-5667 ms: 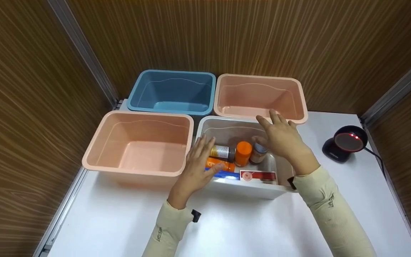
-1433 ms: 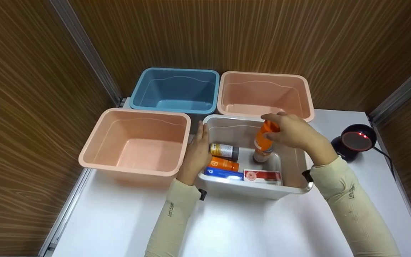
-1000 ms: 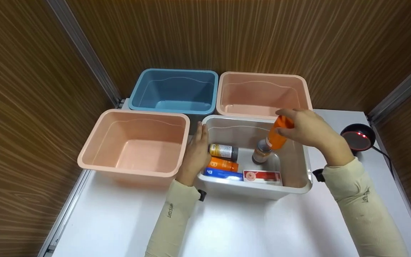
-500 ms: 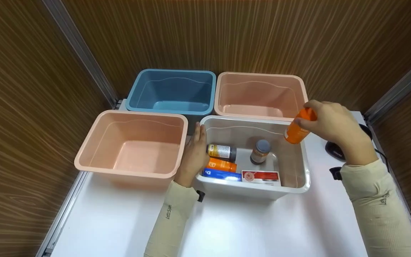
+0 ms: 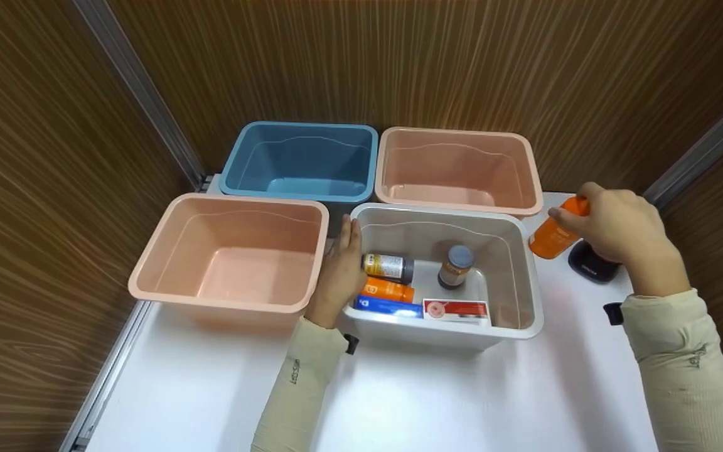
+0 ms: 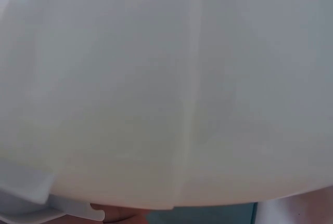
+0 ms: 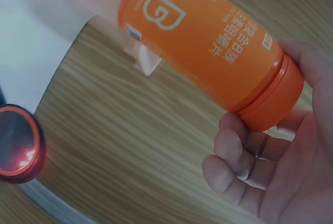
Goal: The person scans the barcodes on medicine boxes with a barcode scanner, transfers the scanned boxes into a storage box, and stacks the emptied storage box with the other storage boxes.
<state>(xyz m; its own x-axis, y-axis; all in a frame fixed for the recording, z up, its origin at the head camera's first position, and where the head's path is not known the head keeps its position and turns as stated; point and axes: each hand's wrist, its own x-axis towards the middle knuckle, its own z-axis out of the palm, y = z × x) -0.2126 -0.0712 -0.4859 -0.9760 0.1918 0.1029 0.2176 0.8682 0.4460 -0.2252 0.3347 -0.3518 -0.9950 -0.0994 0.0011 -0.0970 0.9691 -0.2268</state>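
Note:
My right hand (image 5: 625,226) pinches an orange supplement bottle (image 5: 551,237) by its cap, tilted, to the right of the white bin (image 5: 533,295). The right wrist view shows the bottle's label (image 7: 208,47) and the curled fingers of that hand. With straight fingers, my left hand (image 5: 339,281) rests against the white bin's left side. Inside the bin, a grey-capped bottle (image 5: 455,269) stands upright. A yellow-labelled bottle (image 5: 386,267), an orange tube-like pack (image 5: 388,290), a blue box (image 5: 390,307) and a red-and-white box (image 5: 455,310) lie there too.
A black scanner (image 5: 592,263) stands at the right, partly behind my hand; its red-lit ring (image 7: 20,143) shows in the right wrist view. Around the white bin stand a blue bin (image 5: 299,196), a pink bin (image 5: 230,304) at left and another pink bin (image 5: 536,188) behind.
My right hand has taken the orange bottle from beside the grey-capped one, lifted it out over the bin's right rim and carried it right towards the scanner. My left hand stays at the bin.

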